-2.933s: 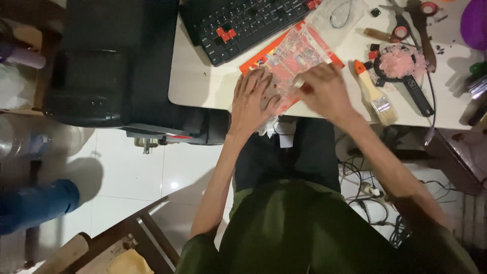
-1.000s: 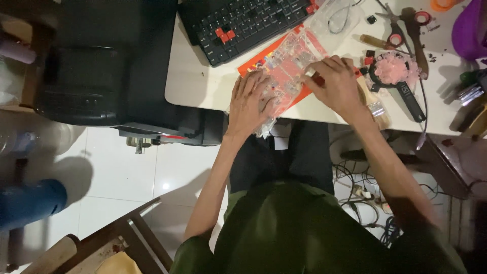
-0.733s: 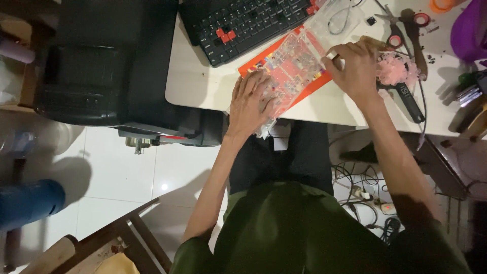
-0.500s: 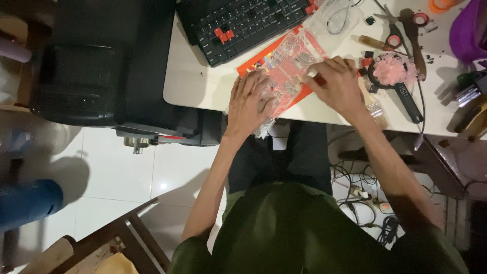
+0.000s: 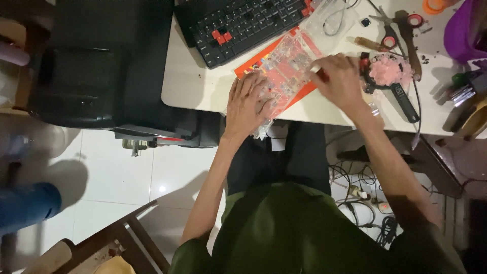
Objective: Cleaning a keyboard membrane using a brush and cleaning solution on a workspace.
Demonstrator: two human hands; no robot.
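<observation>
A clear plastic sheet over an orange-red mat [image 5: 291,66] lies on the white desk [image 5: 195,86]. My left hand [image 5: 247,104] presses flat on the sheet's near end, fingers spread. My right hand [image 5: 339,81] is closed around a small thin tool with a red tip, at the sheet's right edge. A pink tangle inside a black ring [image 5: 385,76] sits just right of that hand.
A black keyboard [image 5: 248,25] with red keys lies behind the mat. Scissors [image 5: 390,33], a black-handled tool [image 5: 406,99], a purple container [image 5: 464,28] and small parts crowd the desk's right. A black office chair [image 5: 96,71] stands left. Cables lie on the floor under the desk.
My right hand went out to the right toward the pink tangle, came back, and now rests at the sheet's right edge. My left hand has stayed pressed on the sheet.
</observation>
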